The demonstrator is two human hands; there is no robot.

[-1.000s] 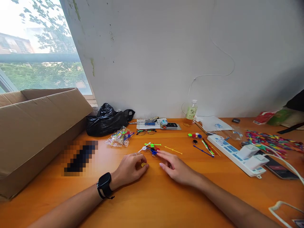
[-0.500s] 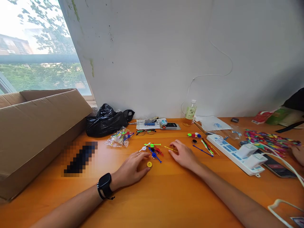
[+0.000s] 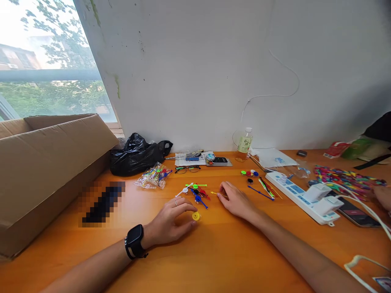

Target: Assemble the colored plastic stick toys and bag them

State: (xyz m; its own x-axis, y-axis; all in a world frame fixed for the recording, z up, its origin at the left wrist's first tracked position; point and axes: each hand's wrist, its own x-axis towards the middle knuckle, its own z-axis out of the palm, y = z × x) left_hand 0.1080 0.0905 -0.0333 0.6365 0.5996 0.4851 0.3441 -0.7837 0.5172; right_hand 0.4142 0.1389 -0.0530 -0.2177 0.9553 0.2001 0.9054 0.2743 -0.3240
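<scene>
Yellow disc (image 3: 196, 216) — seemingly pinched in left hand (image 3: 167, 221).

Black plastic bag (image 3: 136, 156) beside a large cardboard box (image 3: 55, 150).

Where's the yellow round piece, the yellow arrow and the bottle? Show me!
Yellow round piece (image 3: 196, 216): head view, on the middle of its round face.
Yellow arrow (image 3: 213, 193): head view, on the end that shows.
Bottle (image 3: 244, 145): head view, on its label.

From close above the table (image 3: 214, 252), the head-worn camera faces forward and down, the wall (image 3: 189, 81) ahead.
</scene>
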